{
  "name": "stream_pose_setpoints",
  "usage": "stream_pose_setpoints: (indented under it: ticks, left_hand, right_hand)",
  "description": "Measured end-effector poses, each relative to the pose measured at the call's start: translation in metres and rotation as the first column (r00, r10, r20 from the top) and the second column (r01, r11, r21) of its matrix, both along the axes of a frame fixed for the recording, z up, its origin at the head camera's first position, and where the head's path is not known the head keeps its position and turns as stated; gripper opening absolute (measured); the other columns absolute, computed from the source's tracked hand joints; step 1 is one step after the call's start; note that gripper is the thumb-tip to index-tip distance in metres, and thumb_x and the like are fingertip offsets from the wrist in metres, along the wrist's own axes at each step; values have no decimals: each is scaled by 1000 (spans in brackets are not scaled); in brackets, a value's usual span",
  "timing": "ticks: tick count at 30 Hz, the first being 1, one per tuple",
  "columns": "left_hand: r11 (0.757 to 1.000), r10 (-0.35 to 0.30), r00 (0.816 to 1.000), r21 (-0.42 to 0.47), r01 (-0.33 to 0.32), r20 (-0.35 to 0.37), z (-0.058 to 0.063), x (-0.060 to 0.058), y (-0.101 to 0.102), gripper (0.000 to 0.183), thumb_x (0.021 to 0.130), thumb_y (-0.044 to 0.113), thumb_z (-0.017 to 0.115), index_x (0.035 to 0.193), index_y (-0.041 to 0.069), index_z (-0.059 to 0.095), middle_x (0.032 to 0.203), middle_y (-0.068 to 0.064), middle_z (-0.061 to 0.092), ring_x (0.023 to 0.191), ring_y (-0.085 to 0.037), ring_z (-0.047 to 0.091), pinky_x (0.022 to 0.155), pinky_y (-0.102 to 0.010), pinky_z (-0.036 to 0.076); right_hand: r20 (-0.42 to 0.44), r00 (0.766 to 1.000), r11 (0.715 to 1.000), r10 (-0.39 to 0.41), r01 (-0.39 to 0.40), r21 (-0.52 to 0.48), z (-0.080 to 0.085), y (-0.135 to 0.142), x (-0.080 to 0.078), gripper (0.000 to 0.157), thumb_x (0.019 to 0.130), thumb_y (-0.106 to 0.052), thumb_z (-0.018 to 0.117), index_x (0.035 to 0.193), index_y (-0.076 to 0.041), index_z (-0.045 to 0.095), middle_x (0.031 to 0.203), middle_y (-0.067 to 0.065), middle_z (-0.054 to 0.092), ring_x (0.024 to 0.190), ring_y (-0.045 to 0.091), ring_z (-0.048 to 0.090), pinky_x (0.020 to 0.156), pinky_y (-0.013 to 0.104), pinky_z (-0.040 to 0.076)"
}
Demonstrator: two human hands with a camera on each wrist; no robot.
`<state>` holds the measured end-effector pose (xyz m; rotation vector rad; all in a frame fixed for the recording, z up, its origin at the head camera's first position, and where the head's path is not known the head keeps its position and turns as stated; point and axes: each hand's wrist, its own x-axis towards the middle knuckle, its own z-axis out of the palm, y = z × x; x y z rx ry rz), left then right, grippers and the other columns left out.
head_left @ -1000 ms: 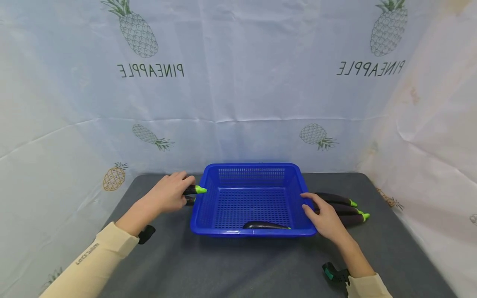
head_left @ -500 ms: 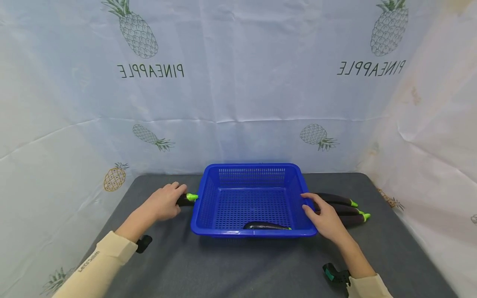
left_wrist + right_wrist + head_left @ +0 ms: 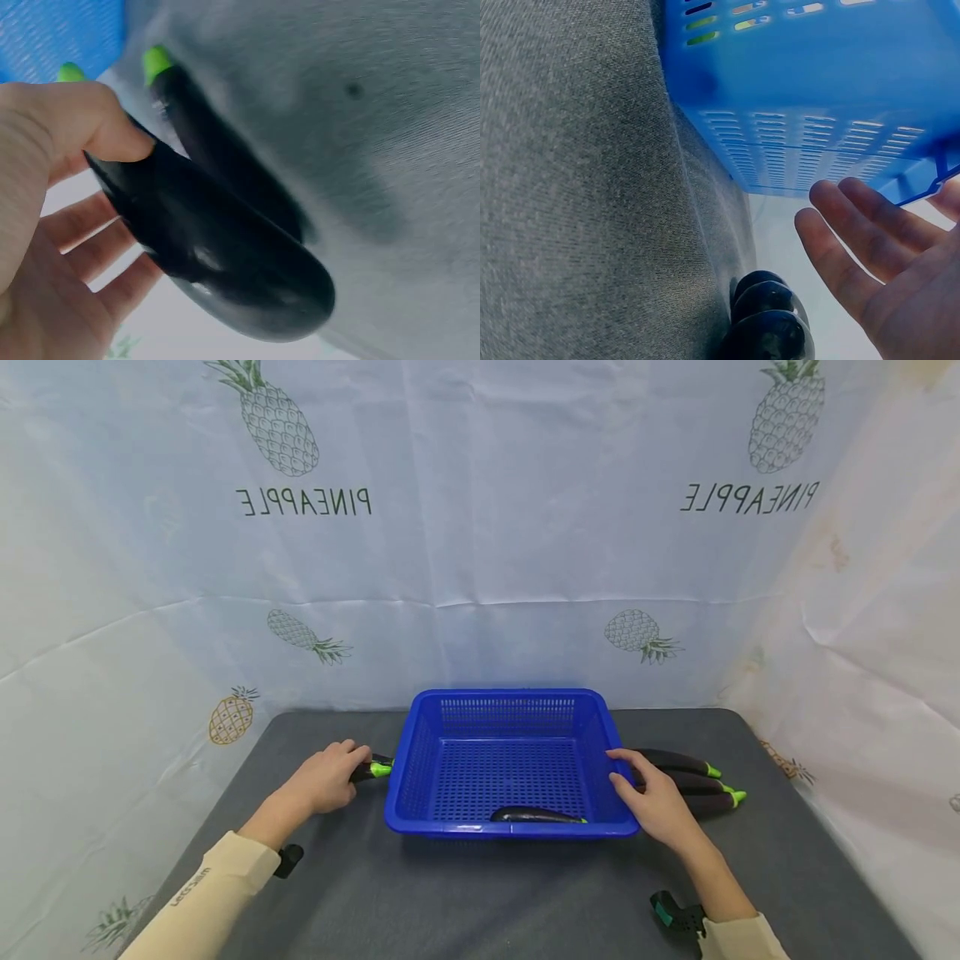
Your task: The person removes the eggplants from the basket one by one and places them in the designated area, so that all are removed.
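My left hand (image 3: 324, 777) pinches a dark eggplant (image 3: 225, 247) near its green-stemmed end, with the thumb across the top. Another eggplant (image 3: 217, 146) lies on the table right beside it, partly covered by the held one in the left wrist view. Both are just left of a blue plastic basket (image 3: 506, 828). On the basket's right rim rests my right hand (image 3: 656, 797), thumb and index finger over the edge, the other fingers along the outside. Inside the basket, near its front wall, lies one eggplant (image 3: 534, 814).
Three eggplants (image 3: 693, 782) lie together right of the basket, partly behind the right hand. Beneath everything is a dark grey tabletop (image 3: 510, 893). A pale curtain (image 3: 480, 560) with pineapple prints hangs behind and at the sides.
My left hand has come down and slightly left, bringing the eggplant from beside the basket's rim to a lower spot by the other eggplant. The right hand and basket stay put.
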<state>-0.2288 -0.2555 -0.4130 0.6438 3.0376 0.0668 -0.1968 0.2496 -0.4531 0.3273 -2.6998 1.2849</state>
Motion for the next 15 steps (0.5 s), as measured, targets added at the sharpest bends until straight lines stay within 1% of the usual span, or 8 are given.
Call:
stream_pose_setpoints:
  ticks: [4, 7, 11, 15]
  left_hand:
    - [1000, -7, 999, -27, 6, -40, -13, -2, 1, 36, 83, -1, 71, 116, 9, 63, 101, -11, 57, 91, -30, 56, 73, -47, 51]
    - [999, -20, 997, -40, 18, -74, -21, -3, 1, 37, 83, -2, 70, 118, 8, 64, 101, -11, 57, 91, -30, 57, 73, -47, 52]
    - [996, -73, 990, -51, 68, -117, -30, -4, 3, 36, 83, -2, 70, 118, 8, 64, 98, -9, 57, 87, -29, 56, 70, -45, 50]
    - [992, -119, 982, -68, 110, -149, -37, -4, 4, 34, 83, -2, 71, 116, 6, 65, 96, -9, 57, 87, -30, 57, 72, -46, 51]
  right_hand:
    - [-18, 1000, 1000, 5, -4, 12, -1, 0, 0, 41, 106, -24, 56, 143, -8, 52, 145, 28, 51, 114, 41, 63, 87, 56, 55]
    - [-22, 1000, 1000, 10, -10, 11, -1, 0, 0, 41, 106, -24, 56, 143, -8, 52, 145, 28, 50, 117, 42, 61, 88, 57, 54]
    - [-24, 1000, 1000, 10, -9, 14, -1, 0, 0, 41, 106, -24, 56, 143, -8, 52, 145, 28, 50, 116, 42, 61, 88, 57, 54]
    - [-22, 1000, 1000, 7, -7, 15, -1, 0, 0, 40, 106, -24, 56, 143, -8, 52, 144, 28, 51, 113, 41, 63, 87, 56, 55]
